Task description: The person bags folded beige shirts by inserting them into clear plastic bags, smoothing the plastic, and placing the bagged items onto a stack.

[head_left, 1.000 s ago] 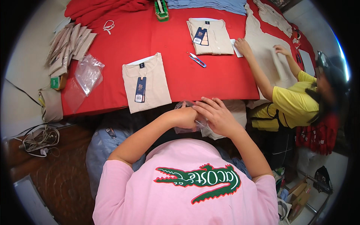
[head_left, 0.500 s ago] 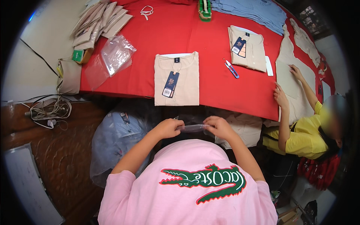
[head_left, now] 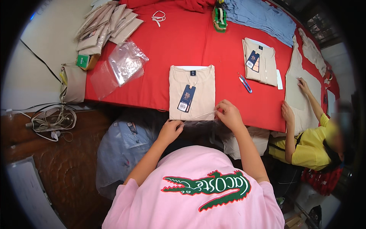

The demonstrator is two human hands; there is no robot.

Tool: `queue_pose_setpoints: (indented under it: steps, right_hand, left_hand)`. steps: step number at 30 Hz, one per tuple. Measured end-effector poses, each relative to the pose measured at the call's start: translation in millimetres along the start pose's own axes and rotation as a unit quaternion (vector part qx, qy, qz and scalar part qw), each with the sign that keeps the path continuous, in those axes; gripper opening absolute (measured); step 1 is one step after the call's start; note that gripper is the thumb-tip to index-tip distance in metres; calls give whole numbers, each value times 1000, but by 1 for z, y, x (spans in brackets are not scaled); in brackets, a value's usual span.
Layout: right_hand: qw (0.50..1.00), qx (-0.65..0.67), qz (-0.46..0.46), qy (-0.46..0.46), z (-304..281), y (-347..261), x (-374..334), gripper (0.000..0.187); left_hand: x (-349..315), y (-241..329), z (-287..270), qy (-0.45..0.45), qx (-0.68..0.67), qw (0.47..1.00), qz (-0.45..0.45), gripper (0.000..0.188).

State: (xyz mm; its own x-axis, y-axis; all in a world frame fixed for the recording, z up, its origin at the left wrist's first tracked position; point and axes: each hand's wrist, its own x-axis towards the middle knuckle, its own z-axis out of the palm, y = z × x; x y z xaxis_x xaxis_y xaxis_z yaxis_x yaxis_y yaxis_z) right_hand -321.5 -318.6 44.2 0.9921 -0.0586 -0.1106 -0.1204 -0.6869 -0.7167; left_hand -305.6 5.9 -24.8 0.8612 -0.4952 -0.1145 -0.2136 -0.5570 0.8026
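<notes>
A folded beige shirt [head_left: 206, 91] with a dark hang tag [head_left: 187, 98] lies at the near edge of the red table. Across the shirt's lower edge stretches a clear plastic bag [head_left: 200, 123], its mouth spread between my hands. My left hand [head_left: 171, 130] pinches the bag just below the shirt's lower left corner. At the lower right corner, my right hand [head_left: 228, 114] grips the bag's other side, with its edge drawn slightly over the shirt. Most of the bag hangs below the table edge and is hard to make out.
Clear bags [head_left: 127, 63] and packed garments [head_left: 108, 28] lie to the left. Thread snips [head_left: 245, 84] and another folded shirt [head_left: 263, 63] are on the right. Beyond stand a green tape dispenser [head_left: 220, 20] and blue garments [head_left: 263, 17]. A co-worker in yellow [head_left: 305, 143] handles beige cloth.
Both hands have moved forward from below the table edge to the shirt's lower edge, bringing the bag's mouth with them. The right hand has risen further. The whole view has shifted slightly.
</notes>
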Motion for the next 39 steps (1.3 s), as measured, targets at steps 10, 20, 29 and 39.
queue_pose_setpoints:
  steps: [10, 20, 29, 39]
  right_hand:
    - [983, 110, 127, 77, 46, -2, 4, 7]
    - [986, 104, 100, 86, 69, 10, -5, 10]
    - [960, 191, 186, 82, 57, -3, 4, 11]
    - [920, 282, 246, 114, 44, 3, 20, 13]
  left_hand:
    - [-9, -19, -24, 125, 77, 988, -42, 14]
    - [14, -17, -57, 52, -60, 988, -134, 24]
    - [56, -23, -79, -37, 101, 993, -46, 29]
    - [89, -1, -50, 125, 274, 952, -48, 28]
